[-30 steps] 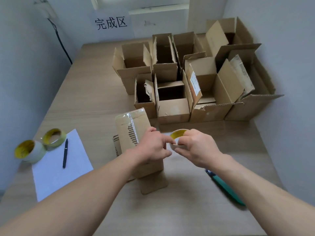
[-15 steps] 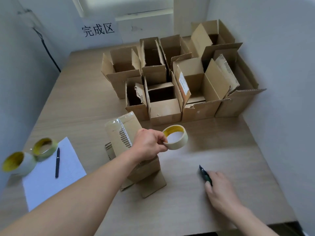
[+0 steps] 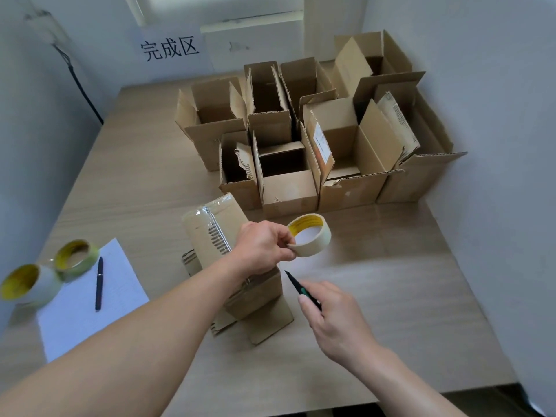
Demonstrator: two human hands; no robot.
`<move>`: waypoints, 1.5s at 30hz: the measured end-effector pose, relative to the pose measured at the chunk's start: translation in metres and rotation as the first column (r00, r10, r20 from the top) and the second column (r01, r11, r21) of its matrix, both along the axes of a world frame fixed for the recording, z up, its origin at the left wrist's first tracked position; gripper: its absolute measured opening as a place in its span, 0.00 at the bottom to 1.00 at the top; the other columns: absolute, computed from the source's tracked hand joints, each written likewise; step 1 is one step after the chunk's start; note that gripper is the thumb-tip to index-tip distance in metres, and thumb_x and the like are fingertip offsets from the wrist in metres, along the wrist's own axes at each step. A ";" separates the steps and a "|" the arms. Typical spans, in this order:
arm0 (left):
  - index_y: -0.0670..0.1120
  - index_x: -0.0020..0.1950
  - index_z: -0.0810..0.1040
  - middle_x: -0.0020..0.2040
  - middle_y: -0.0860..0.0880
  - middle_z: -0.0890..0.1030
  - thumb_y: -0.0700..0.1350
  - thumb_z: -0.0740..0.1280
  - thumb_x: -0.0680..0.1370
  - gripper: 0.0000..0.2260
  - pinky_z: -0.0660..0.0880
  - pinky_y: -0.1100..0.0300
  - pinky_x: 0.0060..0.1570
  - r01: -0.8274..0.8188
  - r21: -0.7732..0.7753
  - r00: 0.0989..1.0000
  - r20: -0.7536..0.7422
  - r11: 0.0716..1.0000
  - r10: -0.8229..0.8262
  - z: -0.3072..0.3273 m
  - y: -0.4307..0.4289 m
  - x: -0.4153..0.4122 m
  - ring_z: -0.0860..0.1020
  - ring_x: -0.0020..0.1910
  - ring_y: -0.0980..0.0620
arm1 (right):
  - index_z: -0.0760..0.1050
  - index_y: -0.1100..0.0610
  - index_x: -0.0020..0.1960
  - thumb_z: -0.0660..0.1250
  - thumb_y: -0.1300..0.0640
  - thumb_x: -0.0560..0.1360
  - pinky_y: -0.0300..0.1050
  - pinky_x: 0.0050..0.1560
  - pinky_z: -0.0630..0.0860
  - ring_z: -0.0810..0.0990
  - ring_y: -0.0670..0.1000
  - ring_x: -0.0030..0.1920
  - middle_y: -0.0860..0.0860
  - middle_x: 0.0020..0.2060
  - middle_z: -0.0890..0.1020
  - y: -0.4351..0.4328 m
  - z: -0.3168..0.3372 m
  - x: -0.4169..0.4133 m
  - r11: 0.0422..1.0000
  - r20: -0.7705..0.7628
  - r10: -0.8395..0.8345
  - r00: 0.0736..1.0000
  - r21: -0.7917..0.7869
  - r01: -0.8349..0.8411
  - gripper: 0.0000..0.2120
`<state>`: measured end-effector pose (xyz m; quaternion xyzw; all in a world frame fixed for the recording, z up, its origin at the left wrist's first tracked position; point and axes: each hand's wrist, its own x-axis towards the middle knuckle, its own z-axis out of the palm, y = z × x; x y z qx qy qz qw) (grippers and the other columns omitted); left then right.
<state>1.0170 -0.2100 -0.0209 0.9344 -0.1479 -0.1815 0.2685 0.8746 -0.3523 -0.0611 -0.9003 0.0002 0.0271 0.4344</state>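
My left hand (image 3: pixel 264 246) grips a roll of pale tape (image 3: pixel 311 236) with a yellow core, held just above the wooden table (image 3: pixel 391 281). Below and left of that hand lies a small taped cardboard box (image 3: pixel 215 233) on flattened cardboard. My right hand (image 3: pixel 334 320) holds a dark green utility knife (image 3: pixel 298 285), its tip pointing up-left toward the tape roll and the box.
Several open cardboard boxes (image 3: pixel 288 188) stand clustered at the back right against the wall. At the left edge sit two tape rolls (image 3: pixel 75 258) beside a white sheet (image 3: pixel 87 299) with a pen (image 3: pixel 98 282). A sign with characters (image 3: pixel 170 49) hangs on the far wall.
My right hand left the tape roll, went down to the knife on the table and picked it up, bringing it toward the box. My left hand kept holding the roll.
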 end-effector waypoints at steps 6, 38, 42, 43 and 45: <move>0.59 0.33 0.78 0.29 0.63 0.78 0.50 0.78 0.69 0.11 0.70 0.49 0.61 -0.009 -0.030 1.000 -0.004 1.000 0.009 -0.002 0.002 0.000 0.77 0.39 0.59 | 0.80 0.49 0.60 0.63 0.54 0.81 0.39 0.44 0.69 0.73 0.45 0.46 0.43 0.40 0.75 0.006 0.004 0.010 1.000 0.000 0.029 1.000 0.010 -0.029 0.10; 0.55 0.54 0.70 0.42 0.58 0.85 0.44 0.65 0.75 0.11 0.52 0.51 0.73 0.093 -0.071 0.995 -0.033 0.993 -0.096 -0.006 0.007 -0.001 0.76 0.55 0.61 | 0.63 0.45 0.70 0.64 0.49 0.77 0.50 0.45 0.75 0.79 0.59 0.48 0.52 0.49 0.84 -0.020 0.032 0.103 0.832 -0.007 0.294 0.956 -0.491 -0.259 0.22; 0.52 0.53 0.68 0.46 0.56 0.83 0.49 0.62 0.66 0.16 0.49 0.54 0.74 0.162 -0.043 0.986 -0.023 0.986 -0.163 -0.004 0.017 -0.007 0.75 0.49 0.57 | 0.67 0.41 0.64 0.59 0.55 0.77 0.47 0.42 0.69 0.77 0.56 0.52 0.46 0.50 0.81 -0.015 0.028 0.107 0.847 -0.172 0.270 0.947 -0.425 -0.319 0.17; 0.51 0.53 0.68 0.45 0.57 0.81 0.50 0.63 0.65 0.17 0.49 0.55 0.74 0.204 -0.005 0.979 0.018 0.979 -0.204 -0.005 0.021 -0.009 0.74 0.48 0.56 | 0.70 0.41 0.61 0.59 0.56 0.77 0.46 0.43 0.67 0.77 0.54 0.53 0.43 0.49 0.80 -0.013 0.027 0.109 0.848 -0.210 0.272 0.939 -0.409 -0.337 0.15; 0.51 0.52 0.67 0.44 0.56 0.77 0.51 0.69 0.66 0.18 0.49 0.56 0.74 0.281 0.103 0.950 0.110 0.954 -0.292 -0.008 0.025 -0.011 0.72 0.47 0.55 | 0.75 0.43 0.52 0.60 0.57 0.76 0.44 0.42 0.67 0.77 0.51 0.52 0.41 0.47 0.79 -0.008 0.026 0.112 0.846 -0.254 0.273 0.928 -0.395 -0.357 0.11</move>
